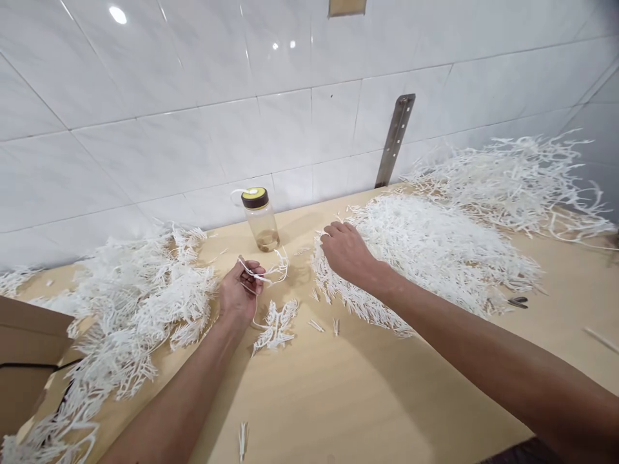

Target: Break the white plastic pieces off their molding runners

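Left fingers (256, 265) holding strands (264, 278), bottle (261, 222), brownish contents (267, 241)

the wall tiles (193, 67) at twelve o'clock are glossy. the bench (367, 406) at six looks like smooth, pale wood. the right heap (430, 245) at three and the left heap (145, 283) near nine look like white plastic, rough and spiky. the bottle (260, 225) at nine is clear, smooth plastic; the strip (395, 140) past one, dull metal; the box (26, 341) at eight, matt cardboard.
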Available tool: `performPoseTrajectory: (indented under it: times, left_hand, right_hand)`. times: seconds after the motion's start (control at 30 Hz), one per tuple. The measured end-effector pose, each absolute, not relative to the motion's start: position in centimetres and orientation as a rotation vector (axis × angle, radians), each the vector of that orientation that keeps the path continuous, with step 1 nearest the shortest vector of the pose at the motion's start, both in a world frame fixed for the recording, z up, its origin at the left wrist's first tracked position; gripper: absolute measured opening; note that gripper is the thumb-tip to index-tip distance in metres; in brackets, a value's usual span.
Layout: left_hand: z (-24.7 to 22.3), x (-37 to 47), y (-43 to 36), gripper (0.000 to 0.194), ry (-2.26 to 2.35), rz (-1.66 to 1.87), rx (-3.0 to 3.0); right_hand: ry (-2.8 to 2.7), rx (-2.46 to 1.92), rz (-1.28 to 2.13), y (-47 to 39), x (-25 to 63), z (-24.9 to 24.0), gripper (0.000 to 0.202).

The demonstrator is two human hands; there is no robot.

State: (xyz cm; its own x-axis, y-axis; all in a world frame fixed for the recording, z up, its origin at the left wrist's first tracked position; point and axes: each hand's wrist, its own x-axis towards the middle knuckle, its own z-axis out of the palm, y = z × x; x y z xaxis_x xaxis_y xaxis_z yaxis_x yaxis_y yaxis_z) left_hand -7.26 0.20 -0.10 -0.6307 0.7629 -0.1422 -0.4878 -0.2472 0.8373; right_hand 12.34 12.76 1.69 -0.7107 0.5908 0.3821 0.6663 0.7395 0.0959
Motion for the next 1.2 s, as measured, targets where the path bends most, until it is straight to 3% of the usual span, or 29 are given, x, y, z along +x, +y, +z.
performPoseTrajectory:
  times: [0.13,0.3,0.5,0.67,0.87,0.97,1.2]
  left_hand:
    - [-0.1,-7.2,0.4,0.030,1.172,1.958,0.375]
    - [0.0,-7.4,0.4,0.029,1.176,1.959,0.360]
    - [0.2,-6.7,0.3,0.028,1.133,1.891,0.384]
    - [0.2,-5.5,0.0,0.029,1.050,1.846,0.406]
    - [-0.3,-4.8,-0.2,0.023,1.028,1.794,0.469]
    - [-0.3,-4.7,-0.4,0.023,1.017,1.767,0.539]
    - [-0.3,-4.9,-0.3,0.021,1.206,1.814,0.632]
  right_hand:
    - [-2.533,-0.503,-0.052,7.7,13.5,-0.4,0.026]
    - [-2.499,-0.229,0.202,4.1,15.4,-3.8,0.019]
    - [-2.306,-0.488,0.164,7.3,14.9,-2.6,0.033]
    - [-2.190,-0.751,0.794,4.6,13.1,-1.5,0.017]
    - [-1.911,-0.816,1.460,4.1,11.5,-2.2,0.035]
    - [-1.710,-0.843,1.664,5.6,10.4,-2.0,0.038]
    - [-1.293,-0.872,1.842,8.0,8.8,-0.3,0.019]
